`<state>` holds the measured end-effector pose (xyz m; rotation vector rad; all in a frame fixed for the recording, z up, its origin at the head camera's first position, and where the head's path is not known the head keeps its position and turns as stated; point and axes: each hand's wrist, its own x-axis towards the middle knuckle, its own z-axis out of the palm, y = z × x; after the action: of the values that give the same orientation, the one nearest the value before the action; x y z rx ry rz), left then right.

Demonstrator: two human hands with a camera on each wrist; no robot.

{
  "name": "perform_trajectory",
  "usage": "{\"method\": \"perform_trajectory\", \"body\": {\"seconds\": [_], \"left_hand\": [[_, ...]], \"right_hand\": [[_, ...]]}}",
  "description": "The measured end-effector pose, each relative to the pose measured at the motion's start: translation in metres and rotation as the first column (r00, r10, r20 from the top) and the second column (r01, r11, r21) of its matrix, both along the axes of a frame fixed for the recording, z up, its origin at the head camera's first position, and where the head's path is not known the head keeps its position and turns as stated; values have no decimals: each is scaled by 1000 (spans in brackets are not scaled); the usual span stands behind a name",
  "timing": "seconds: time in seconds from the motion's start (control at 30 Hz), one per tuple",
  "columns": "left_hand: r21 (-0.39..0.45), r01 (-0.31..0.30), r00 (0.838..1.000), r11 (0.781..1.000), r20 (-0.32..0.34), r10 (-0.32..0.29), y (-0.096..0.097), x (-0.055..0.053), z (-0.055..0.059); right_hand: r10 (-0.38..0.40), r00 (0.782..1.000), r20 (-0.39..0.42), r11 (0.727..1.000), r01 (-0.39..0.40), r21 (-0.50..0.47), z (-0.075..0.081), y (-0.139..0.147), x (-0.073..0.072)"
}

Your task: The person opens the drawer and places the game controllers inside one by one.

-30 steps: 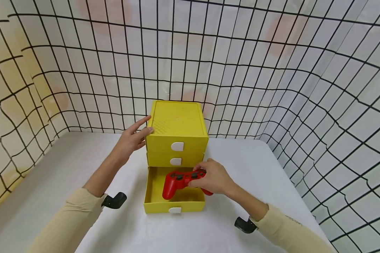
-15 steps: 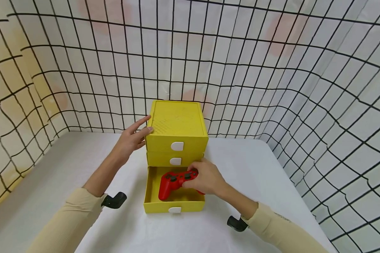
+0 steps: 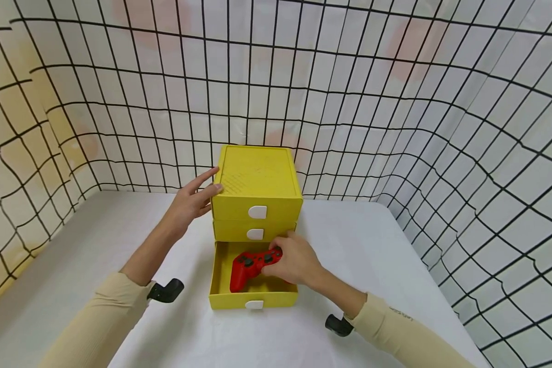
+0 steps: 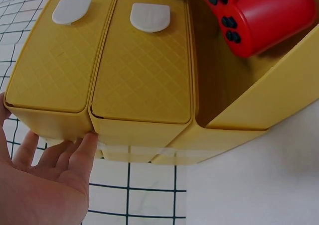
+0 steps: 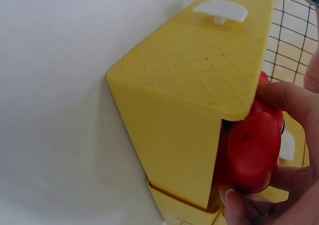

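Note:
A yellow three-tier drawer box (image 3: 259,171) stands on the table, its bottom drawer (image 3: 254,300) pulled out toward the person. My right hand (image 3: 296,259) grips a red game controller (image 3: 240,273) by its right end, thumb on the near side and fingers on the far side. The controller sits within the drawer's walls, its left grip low inside. In the right wrist view, one rounded red grip (image 5: 254,153) shows between thumb and fingers beside the drawer front. My left hand (image 3: 190,204) rests against the box's left side, fingers spread, with fingertips at the top edge.
White pull tabs (image 3: 257,212) mark the two closed upper drawers. A white cloth (image 3: 368,255) covers the table. Black grid netting (image 3: 276,92) over white sheeting encloses the back and both sides. Black wrist cameras (image 3: 166,291) are strapped to both forearms.
My right hand has moved left and slightly down with the controller, which now lies deeper inside the open drawer. The left hand and the box have stayed in place.

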<state>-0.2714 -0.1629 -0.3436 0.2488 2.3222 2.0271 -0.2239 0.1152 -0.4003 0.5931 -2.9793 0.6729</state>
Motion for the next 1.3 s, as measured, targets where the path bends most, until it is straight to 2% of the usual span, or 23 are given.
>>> {"method": "perform_trajectory", "body": {"seconds": [0.8,1.3], "left_hand": [[-10,0,1000,1000,-2,0,1,0,1],[-12,-2,1000,1000,3,2,1,-1,0]], "right_hand": [[-5,1000,-26,1000,5,1,-10,-4,0],[6,1000,-6,1000,-6,-7,-15,-6,-1]]}}
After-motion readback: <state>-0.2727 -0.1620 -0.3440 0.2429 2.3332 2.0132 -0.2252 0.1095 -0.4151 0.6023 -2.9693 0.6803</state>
